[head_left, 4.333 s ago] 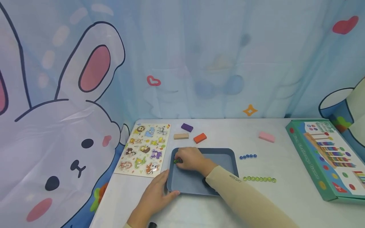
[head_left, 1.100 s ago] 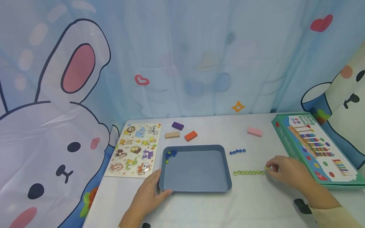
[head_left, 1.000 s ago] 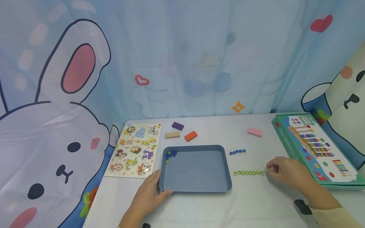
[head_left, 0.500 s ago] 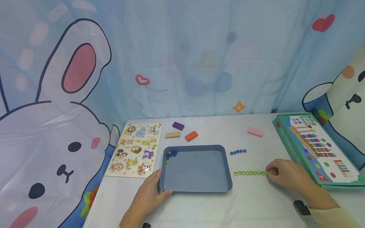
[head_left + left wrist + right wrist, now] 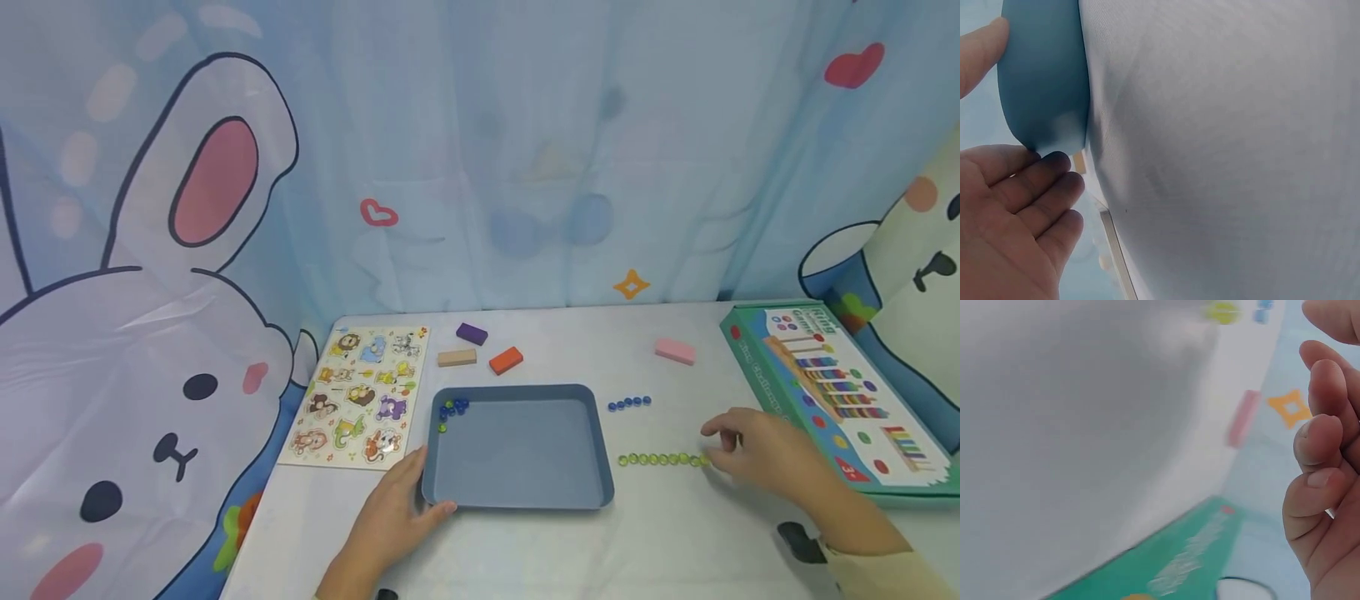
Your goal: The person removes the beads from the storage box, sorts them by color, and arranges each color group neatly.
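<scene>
My left hand (image 5: 390, 517) rests against the near-left corner of a blue-grey tray (image 5: 525, 450). Its thumb lies along the front wall and its relaxed fingers touch the left side, as the left wrist view confirms. Inside the tray's far-left corner sit several small blue beads (image 5: 452, 412) and a couple of green ones. Just above the right end of a row of yellow-green beads (image 5: 663, 459) hovers my right hand (image 5: 772, 458), thumb and index finger apart with nothing between them. A shorter row of blue beads (image 5: 630, 403) lies beyond it.
An animal puzzle board (image 5: 360, 400) lies left of the tray. Behind the tray are purple (image 5: 472, 333), tan (image 5: 457, 357) and orange (image 5: 506, 361) blocks. A pink block (image 5: 675, 351) lies farther right. The green game box (image 5: 840, 400) stands beside my right hand.
My right hand went from the tray to the yellow-green row, set a bead at its right end, let go and lifted slightly. My left hand stays at the tray.
</scene>
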`<state>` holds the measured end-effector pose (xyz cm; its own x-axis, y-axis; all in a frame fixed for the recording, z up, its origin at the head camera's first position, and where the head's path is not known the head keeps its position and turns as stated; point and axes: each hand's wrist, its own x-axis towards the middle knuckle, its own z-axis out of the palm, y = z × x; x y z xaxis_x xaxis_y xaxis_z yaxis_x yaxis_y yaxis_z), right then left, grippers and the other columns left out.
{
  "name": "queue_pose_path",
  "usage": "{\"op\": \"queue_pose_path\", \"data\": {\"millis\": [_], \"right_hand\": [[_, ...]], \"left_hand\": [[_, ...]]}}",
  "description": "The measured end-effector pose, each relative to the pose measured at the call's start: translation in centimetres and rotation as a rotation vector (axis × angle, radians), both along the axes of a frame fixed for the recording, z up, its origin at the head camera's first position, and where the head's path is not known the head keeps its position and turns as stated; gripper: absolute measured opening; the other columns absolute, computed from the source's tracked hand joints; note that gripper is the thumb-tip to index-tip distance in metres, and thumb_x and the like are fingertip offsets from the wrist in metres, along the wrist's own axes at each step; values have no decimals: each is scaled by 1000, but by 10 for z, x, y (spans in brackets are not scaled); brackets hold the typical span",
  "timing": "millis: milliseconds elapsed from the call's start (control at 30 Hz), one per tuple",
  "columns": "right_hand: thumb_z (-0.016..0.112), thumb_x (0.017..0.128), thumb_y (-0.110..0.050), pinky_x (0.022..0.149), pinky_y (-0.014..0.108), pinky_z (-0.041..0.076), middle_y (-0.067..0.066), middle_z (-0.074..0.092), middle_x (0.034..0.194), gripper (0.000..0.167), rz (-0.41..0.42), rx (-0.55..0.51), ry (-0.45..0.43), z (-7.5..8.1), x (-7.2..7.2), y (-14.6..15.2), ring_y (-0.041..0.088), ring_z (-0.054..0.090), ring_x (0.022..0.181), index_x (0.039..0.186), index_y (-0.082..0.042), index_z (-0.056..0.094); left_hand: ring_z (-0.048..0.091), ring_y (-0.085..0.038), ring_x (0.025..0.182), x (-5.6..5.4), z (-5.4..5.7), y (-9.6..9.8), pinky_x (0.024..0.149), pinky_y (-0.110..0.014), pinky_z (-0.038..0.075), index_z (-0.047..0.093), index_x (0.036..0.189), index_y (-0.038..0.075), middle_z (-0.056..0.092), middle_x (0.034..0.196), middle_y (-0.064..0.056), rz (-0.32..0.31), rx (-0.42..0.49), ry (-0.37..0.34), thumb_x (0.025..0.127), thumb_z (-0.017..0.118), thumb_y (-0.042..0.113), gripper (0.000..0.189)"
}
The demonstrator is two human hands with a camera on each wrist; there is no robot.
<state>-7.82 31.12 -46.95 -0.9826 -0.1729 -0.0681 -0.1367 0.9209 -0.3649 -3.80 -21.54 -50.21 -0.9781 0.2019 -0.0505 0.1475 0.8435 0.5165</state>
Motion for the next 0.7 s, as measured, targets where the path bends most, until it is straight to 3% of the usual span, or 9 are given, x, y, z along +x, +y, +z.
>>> {"op": "queue_pose_path", "data": {"millis": [267,433,567,700], "right_hand": [[86,84,-28,51,20,33,-12,54,74,22,87,12,247,36,-17,-50,6,42,65,102,-17,81],[88,83,-25,52,19,36,-13,56,74,19,188,-39,374,42,-37,-100,3,42,64,99,-17,81],[89,82,-25,53,17,41,-12,60,75,18,288,-64,411,38,-55,-149,1,49,65,96,-19,81],[88,84,-30,56,16,43,-14,62,77,18,361,-44,343,36,-68,-200,1,52,67,98,-20,82]], "left_hand": [[45,-37,150,0,-3,0,124,-57,40,39,161,5,46,164,-14,-2,-5,5,86,76,66,103],[45,-35,151,1,-4,0,125,-56,39,38,161,6,45,164,-13,4,-7,-3,86,76,66,103],[45,-35,151,0,-4,-1,125,-55,39,39,161,7,45,164,-12,5,-10,5,86,76,65,103],[45,-36,151,1,-2,0,125,-56,39,40,161,6,46,164,-13,5,1,14,86,75,66,103]]}}
